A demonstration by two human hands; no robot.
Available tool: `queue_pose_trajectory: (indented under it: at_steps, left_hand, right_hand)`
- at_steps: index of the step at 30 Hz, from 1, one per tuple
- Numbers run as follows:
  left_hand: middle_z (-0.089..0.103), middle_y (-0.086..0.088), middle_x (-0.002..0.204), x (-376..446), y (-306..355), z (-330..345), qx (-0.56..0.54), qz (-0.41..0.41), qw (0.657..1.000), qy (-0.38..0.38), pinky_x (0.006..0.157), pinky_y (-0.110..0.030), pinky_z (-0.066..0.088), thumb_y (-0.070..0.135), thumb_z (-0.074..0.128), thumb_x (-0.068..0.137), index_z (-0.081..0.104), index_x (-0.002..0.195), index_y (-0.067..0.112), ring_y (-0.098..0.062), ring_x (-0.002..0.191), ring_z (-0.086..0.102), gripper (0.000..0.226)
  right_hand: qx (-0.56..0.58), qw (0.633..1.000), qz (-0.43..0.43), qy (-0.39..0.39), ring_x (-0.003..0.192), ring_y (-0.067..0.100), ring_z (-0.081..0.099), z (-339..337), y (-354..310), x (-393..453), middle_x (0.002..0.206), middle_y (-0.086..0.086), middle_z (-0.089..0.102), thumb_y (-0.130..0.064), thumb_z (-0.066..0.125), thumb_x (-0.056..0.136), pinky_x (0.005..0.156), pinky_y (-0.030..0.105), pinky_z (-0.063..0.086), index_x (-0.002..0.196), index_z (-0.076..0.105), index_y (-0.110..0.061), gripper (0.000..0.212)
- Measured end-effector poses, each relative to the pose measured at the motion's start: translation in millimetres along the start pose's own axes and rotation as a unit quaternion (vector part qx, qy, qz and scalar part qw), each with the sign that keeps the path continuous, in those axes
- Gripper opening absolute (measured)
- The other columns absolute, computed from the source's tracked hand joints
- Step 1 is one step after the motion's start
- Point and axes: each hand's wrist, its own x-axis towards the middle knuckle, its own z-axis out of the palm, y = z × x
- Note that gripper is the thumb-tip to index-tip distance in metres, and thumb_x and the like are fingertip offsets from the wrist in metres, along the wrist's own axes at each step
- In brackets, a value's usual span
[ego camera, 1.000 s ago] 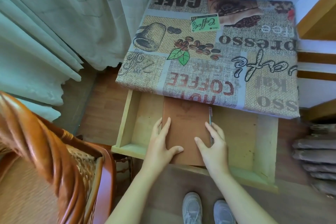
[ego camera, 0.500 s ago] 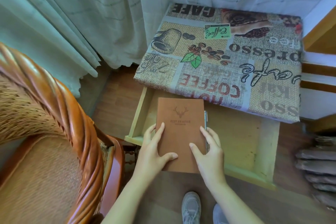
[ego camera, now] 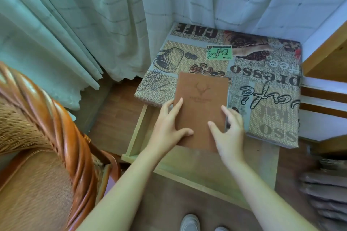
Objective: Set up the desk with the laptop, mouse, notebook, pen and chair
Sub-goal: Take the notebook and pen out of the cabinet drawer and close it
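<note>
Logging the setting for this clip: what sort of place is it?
Probably a room in a home, in a corner by a window. Pale curtains hang to a wood floor, a small desk wears a coffee-print cloth with its drawer pulled open, and a wicker chair stands beside it.

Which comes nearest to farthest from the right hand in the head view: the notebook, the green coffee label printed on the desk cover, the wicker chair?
1. notebook: touching the right hand, between both hands.
2. green coffee label: beyond the notebook, toward the desk's back.
3. wicker chair: far left, past the left hand.
</note>
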Motion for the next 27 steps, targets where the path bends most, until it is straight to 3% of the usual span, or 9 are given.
queue_pose_trajectory:
  at_steps: [3,6,9,14,19,23,27]
  left_hand:
    - [0.025,-0.007,0.151,50.8,12.3,17.7,0.001,0.011,1.0,-0.018,0.103,-0.011,0.016,0.025,0.085,0.066,0.03,0.148,0.017,-0.014,0.137,0.027,0.099]
    - [0.027,-0.008,0.152,87.3,18.7,34.3,0.011,0.016,1.0,-0.018,0.109,-0.022,0.018,0.029,0.082,0.07,0.031,0.147,0.013,-0.019,0.139,0.025,0.093]
    - [0.025,-0.009,0.154,103.4,18.5,49.7,0.064,0.031,0.997,-0.018,0.113,-0.034,0.018,0.034,0.072,0.08,0.031,0.146,0.013,-0.023,0.14,0.021,0.081]
    - [0.01,-0.006,0.159,100.1,9.9,61.3,0.15,0.073,0.986,-0.025,0.113,-0.035,0.018,0.047,0.049,0.093,0.021,0.15,0.015,-0.021,0.143,0.014,0.071]
    - [-0.001,-0.003,0.16,87.3,0.1,65.0,0.228,0.101,0.968,-0.025,0.114,-0.04,0.021,0.058,0.026,0.093,0.009,0.152,0.019,-0.024,0.144,0.014,0.072]
    - [0.007,-0.004,0.16,60.8,-7.0,72.1,0.258,0.104,0.96,-0.007,0.114,-0.04,0.019,0.062,0.024,0.091,0.015,0.151,0.019,-0.023,0.145,0.014,0.074]
    - [0.016,-0.002,0.158,23.9,-21.4,72.3,0.273,0.128,0.953,0.016,0.113,-0.04,0.02,0.059,0.031,0.091,0.022,0.15,0.019,-0.017,0.145,0.014,0.072]
  right_hand:
    - [-0.03,0.999,0.005,0.008,0.117,0.013,0.044,-8.0,8.5,44.7,0.132,0.012,0.045,-0.01,0.073,0.078,0.096,0.003,0.025,0.13,0.052,-0.008,0.056]
    - [-0.064,0.998,0.021,0.004,0.126,0.021,0.043,-11.9,16.5,79.1,0.138,0.012,0.043,-0.016,0.07,0.082,0.104,0.02,0.027,0.133,0.05,-0.008,0.056]
    - [-0.105,0.994,0.041,-0.002,0.135,0.022,0.033,-12.3,27.2,94.5,0.148,0.01,0.036,-0.021,0.061,0.089,0.105,0.021,0.018,0.136,0.046,-0.007,0.051]
    - [-0.183,0.982,0.018,-0.039,0.144,0.023,0.013,-12.2,42.2,92.0,0.157,0.01,0.016,-0.033,0.046,0.097,0.115,0.034,0.012,0.145,0.031,-0.007,0.057]
    - [-0.24,0.965,-0.008,-0.107,0.145,0.022,-0.003,-13.2,42.7,84.2,0.16,0.007,-0.001,-0.042,0.039,0.097,0.115,0.033,0.001,0.15,0.012,-0.013,0.066]
    - [-0.363,0.92,-0.096,-0.116,0.146,0.026,-0.002,-11.8,38.2,70.6,0.159,0.012,0.003,-0.042,0.036,0.097,0.117,0.046,0.001,0.149,0.019,-0.012,0.062]
    - [-0.404,0.869,-0.21,-0.191,0.146,0.026,0.007,-5.3,34.7,45.0,0.159,0.008,0.01,-0.038,0.038,0.098,0.116,0.048,0.007,0.146,0.026,-0.009,0.058]
